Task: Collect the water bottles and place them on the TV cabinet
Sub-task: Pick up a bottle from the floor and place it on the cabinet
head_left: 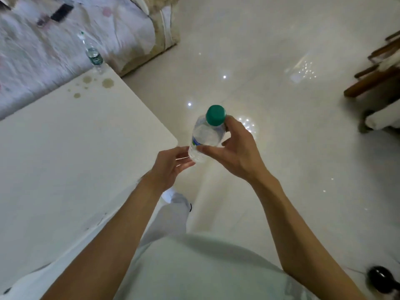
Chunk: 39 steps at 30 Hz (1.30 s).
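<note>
A person holds a small clear water bottle (204,137) out in front of the body, above a glossy pale floor (270,61) and just off the near corner of a white tabletop (75,148). The bottle has a broad green cap (215,115) and a strip of blue-and-green label, and it tilts with the cap toward the camera. The right hand (236,148) grips it from the side, fingers (230,123) curled round the neck and the thumb pressed on the body. The left hand (171,165) cups the base, its fingers (185,164) curled beneath it.

A second bottle (93,53), clear with a green label and blurred, stands at the far corner of the tabletop, well apart from the hands. Brown stains (107,82) mark the surface near it. Behind it is a couch (121,29) draped in pale patterned cloth, with a dark flat device (61,12) lying on the cloth. Dark wooden furniture (372,76) stands at the right edge, and a black rounded object (383,280) lies on the floor at lower right.
</note>
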Motion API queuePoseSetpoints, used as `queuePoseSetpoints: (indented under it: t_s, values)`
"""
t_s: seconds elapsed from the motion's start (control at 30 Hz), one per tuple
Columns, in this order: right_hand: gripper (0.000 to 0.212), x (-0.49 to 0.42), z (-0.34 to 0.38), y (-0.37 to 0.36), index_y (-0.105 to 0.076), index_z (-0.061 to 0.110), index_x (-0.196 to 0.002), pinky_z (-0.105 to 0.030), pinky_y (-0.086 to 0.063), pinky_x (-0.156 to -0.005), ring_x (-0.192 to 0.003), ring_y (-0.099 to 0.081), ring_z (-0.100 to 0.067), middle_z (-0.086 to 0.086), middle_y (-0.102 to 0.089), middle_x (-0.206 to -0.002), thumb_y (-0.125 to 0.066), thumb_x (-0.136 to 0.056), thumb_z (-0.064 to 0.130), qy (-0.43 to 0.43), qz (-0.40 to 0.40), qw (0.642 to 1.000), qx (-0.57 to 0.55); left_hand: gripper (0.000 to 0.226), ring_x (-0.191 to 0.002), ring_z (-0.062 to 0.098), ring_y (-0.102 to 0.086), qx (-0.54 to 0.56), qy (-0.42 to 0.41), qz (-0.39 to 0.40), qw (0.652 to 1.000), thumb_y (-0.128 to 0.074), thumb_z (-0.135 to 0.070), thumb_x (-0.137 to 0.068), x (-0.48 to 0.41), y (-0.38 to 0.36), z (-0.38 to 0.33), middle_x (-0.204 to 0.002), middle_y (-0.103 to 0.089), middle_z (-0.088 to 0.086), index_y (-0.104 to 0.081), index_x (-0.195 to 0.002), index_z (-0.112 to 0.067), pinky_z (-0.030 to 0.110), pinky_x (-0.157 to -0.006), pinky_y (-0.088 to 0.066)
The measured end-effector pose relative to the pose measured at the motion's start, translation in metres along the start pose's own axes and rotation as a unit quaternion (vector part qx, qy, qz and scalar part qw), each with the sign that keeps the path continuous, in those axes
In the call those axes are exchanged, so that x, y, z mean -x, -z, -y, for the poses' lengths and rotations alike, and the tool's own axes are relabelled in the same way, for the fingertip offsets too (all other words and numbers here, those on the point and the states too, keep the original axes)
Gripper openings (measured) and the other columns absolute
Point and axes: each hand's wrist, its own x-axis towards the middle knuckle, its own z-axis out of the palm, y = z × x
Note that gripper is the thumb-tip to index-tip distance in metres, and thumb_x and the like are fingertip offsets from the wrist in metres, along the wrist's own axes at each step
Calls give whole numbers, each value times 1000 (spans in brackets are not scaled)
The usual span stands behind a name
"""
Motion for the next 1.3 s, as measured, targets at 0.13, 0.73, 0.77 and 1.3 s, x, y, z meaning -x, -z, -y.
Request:
queuePoseSetpoints:
  t_s: [0.13, 0.73, 0.77, 1.3]
  values:
    - [78, 76, -33, 33, -46, 25, -132, -35, -54, -89, -104, -53, -9, 7, -57, -124, -77, -68, 56, -28, -52, 998, 15, 29, -97, 35, -65, -85, 23, 36, 995, -49, 0, -92, 34, -47, 50, -106, -65, 29, -62, -111, 16, 45, -98, -53]
    - [72, 417, -132, 162, -48, 21, -134, -26, -53, -88, -103, -52, -6, 6, -55, -122, -79, -73, 44, -254, -391, 884, -17, 34, -105, 43, -66, -307, 143, 287, 896, -45, -6, -96, 187, -238, 257, -120, -63, 32, -54, -121, 15, 47, -94, -54]
    - [73, 428, -135, 166, -49, 20, -134, -27, -54, -88, -103, -53, -7, 6, -56, -121, -79, -72, 44, -261, -401, 878, -16, 38, -106, 43, -65, -316, 149, 297, 889, -45, -9, -97, 191, -246, 264, -120, -64, 30, -51, -126, 14, 47, -93, -55]
    - [77, 504, -178, 228, -39, 35, -133, -7, -42, -73, -102, -55, -3, 21, -47, -117, -79, -69, 53, -456, -584, 668, -71, 24, -110, 33, -63, -474, 195, 476, 715, -48, -8, -98, 207, -406, 366, -119, -63, 21, -57, -117, 3, 40, -95, -55]
